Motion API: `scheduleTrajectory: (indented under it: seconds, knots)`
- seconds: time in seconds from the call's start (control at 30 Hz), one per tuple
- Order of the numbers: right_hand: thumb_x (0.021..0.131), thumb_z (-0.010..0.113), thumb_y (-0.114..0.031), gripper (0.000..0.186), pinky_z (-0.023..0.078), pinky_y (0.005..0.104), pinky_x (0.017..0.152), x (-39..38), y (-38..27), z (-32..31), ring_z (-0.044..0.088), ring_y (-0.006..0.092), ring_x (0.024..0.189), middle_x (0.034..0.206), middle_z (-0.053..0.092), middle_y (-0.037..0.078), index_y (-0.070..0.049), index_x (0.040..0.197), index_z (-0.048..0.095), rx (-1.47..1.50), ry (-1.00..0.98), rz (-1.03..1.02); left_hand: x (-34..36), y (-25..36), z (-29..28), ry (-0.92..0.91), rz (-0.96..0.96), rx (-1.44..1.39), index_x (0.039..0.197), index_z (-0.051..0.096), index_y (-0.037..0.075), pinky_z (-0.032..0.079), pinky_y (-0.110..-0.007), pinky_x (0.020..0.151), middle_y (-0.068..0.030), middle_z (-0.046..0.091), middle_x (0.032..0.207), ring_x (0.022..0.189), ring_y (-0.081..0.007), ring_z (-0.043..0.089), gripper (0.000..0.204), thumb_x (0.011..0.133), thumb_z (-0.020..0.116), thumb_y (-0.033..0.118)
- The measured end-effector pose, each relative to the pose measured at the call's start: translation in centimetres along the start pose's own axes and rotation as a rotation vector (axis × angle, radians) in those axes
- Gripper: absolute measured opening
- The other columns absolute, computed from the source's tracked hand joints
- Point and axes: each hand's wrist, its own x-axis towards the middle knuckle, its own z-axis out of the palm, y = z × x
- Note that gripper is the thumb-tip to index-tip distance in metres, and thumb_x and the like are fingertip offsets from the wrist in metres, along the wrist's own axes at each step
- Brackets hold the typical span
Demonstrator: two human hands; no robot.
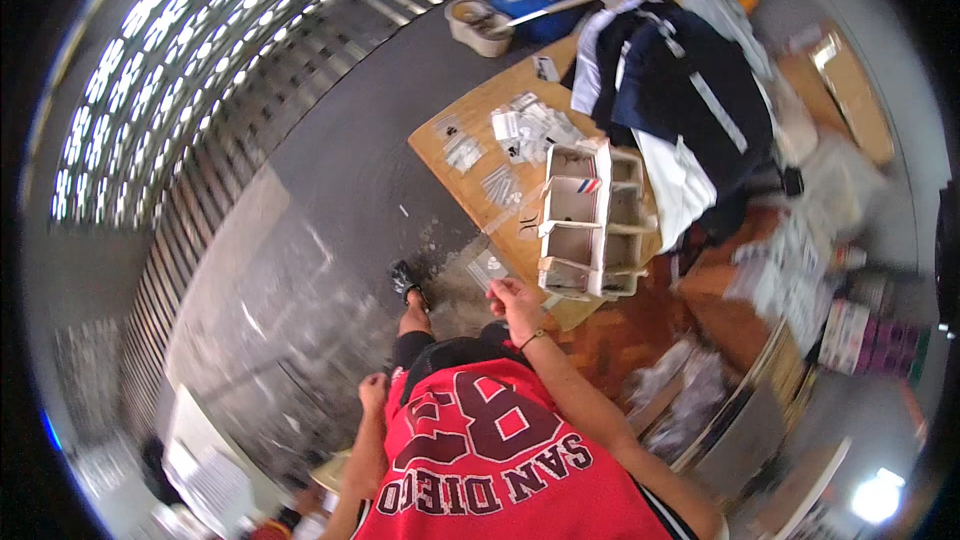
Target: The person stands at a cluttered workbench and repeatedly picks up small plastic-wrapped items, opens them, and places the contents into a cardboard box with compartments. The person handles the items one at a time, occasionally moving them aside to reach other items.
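My right hand (510, 300) pinches a small clear plastic bag (485, 266) with small pieces in it, by the front left edge of the tan board tabletop (450, 165). Just right of it is a white open divided box (580, 220). Small packets (530, 125) and a group of thin strips (500, 183) lie on the board. My left hand (373, 390) is low beside my red jersey, its fingers curled closed; I cannot make out what, if anything, is in them.
Dark and white garments (690, 90) are heaped on the right of the board. Cartons (750, 420), plastic wrapping (670, 390) and a purple crate (880, 340) crowd the right. A beige container (478, 25) stands behind. Perforated wall (130, 110) and white furniture (200, 460) are at left.
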Motion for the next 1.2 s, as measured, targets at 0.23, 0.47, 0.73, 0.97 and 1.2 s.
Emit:
scheduleTrajectory:
  seconds: [0.23,0.47,0.73,0.97,1.2]
  knots:
    - [0.098,0.067,-0.023,0.019,0.046,0.0206,0.052,4.6,-1.4,7.0,0.061,0.0075,0.059,0.082,0.07,0.003,-0.005,0.091,0.069,0.103,0.317,-0.058,16.1,8.9,-8.2,-0.218,0.094,-0.048,0.111,0.071,0.0,0.055,-0.031,0.072,-0.0106,0.074,0.091,0.08,-0.0171,0.069,0.03,0.096,0.067,0.026]
    - [0.099,0.063,-0.022,0.02,0.047,0.0232,0.052,9.1,-3.0,14.6,0.063,0.0104,0.061,0.081,0.07,0.005,-0.006,0.087,0.067,0.344,0.46,-0.113,32.4,20.9,-18.6,-0.344,-0.125,-0.209,0.118,0.063,0.004,0.052,-0.03,0.06,-0.0108,0.073,0.095,0.077,-0.0188,0.07,0.032,0.098,0.063,0.028]
    - [0.101,0.06,-0.022,0.024,0.046,0.0244,0.052,15.4,-2.8,18.8,0.063,0.0108,0.061,0.08,0.071,0.006,-0.004,0.087,0.069,0.451,0.715,-0.206,43.8,37.8,-17.7,-0.57,0.014,0.062,0.127,0.06,0.002,0.052,-0.027,0.066,-0.0121,0.073,0.104,0.085,-0.0172,0.07,0.043,0.099,0.064,0.034]
    - [0.1,0.063,-0.027,0.025,0.048,0.0236,0.056,19.9,-4.7,20.3,0.065,0.0118,0.064,0.083,0.072,0.006,-0.003,0.097,0.07,0.552,0.82,-0.195,48.9,51.9,-14.7,-0.748,0.274,0.194,0.128,0.062,0.003,0.051,-0.028,0.072,-0.0094,0.071,0.105,0.089,-0.0154,0.066,0.039,0.101,0.061,0.032]
    - [0.098,0.066,-0.032,0.032,0.048,0.0266,0.053,18.8,-4.3,24.5,0.063,0.0132,0.058,0.076,0.069,0.006,-0.001,0.093,0.07,0.613,0.959,0.083,54.7,62.8,-12.1,-0.743,0.23,0.409,0.125,0.063,0.004,0.051,-0.027,0.068,-0.008,0.073,0.1,0.081,-0.0143,0.069,0.036,0.101,0.062,0.031]
